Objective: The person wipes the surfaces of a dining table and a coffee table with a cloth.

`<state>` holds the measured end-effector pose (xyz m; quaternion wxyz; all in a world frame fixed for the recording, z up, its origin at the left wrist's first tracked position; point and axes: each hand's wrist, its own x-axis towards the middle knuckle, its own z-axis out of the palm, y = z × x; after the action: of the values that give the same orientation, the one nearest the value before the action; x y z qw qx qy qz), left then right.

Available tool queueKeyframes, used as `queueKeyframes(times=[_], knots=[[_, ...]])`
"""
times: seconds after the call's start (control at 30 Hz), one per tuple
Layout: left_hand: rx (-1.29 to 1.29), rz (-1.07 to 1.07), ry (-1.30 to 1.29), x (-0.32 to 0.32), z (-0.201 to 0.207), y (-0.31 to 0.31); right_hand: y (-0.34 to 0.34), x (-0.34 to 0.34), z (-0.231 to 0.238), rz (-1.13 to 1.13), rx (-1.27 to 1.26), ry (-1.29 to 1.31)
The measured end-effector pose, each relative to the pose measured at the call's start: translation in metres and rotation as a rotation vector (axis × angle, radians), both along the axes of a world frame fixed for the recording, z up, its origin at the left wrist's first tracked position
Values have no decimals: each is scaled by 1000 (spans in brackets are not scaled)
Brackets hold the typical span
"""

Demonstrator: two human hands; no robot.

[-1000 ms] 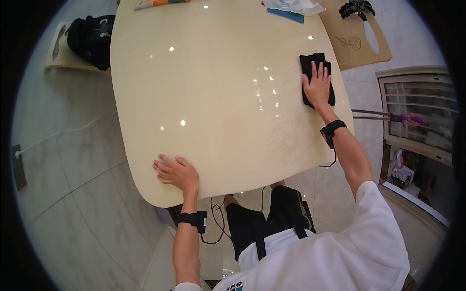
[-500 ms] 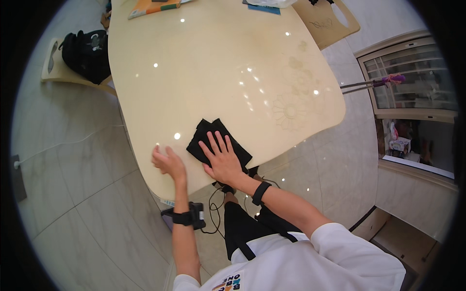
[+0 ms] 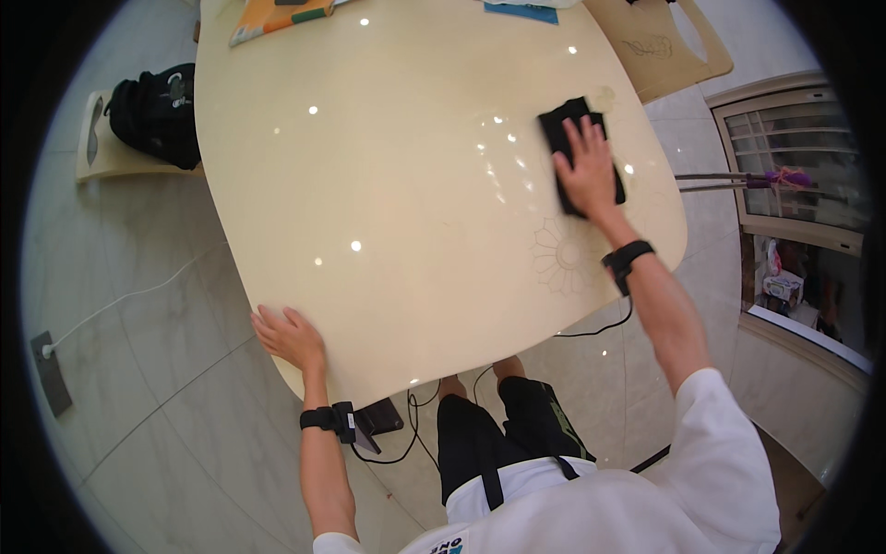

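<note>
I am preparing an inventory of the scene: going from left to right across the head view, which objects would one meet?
White plug, black backpack, left wrist strap, black cloth, purple-ended rods.

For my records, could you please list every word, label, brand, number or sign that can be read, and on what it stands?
White shirt: lettering, partly cut off; I won't copy it.
Left wristband's box: pale label, too small to read.
Black backpack: pale marks, too small to read.
Nothing else reads clearly.
</note>
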<state>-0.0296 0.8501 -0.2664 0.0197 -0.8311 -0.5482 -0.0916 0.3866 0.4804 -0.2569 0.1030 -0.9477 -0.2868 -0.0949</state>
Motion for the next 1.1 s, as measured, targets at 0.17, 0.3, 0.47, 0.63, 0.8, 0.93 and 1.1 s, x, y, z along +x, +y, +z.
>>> queueKeyframes(times=[0.17, 0.3, 0.47, 0.63, 0.8, 0.93, 1.1], knots=[[-21, -5, -5, -4, 3, -3, -2, 65, -18, -184, -44, -79], [-58, -1, 19, 0, 7, -5, 5, 50, -25, -258, -99, -100], [2, -58, 12, 3, -5, -6, 57, -39, -19, -219, -140, -103], [-80, -31, -78, -3, -4, 0, 160, -213, 6, -38, -89, 71], [-392, 98, -319, 1, 5, 23, 242, -401, 29, 196, 8, 344], [-1066, 304, -910, -20, -7, 113, 274, -467, 45, 309, 86, 385], [-425, -320, -361, 29, 8, 109, 262, -457, 32, 366, 88, 394]])
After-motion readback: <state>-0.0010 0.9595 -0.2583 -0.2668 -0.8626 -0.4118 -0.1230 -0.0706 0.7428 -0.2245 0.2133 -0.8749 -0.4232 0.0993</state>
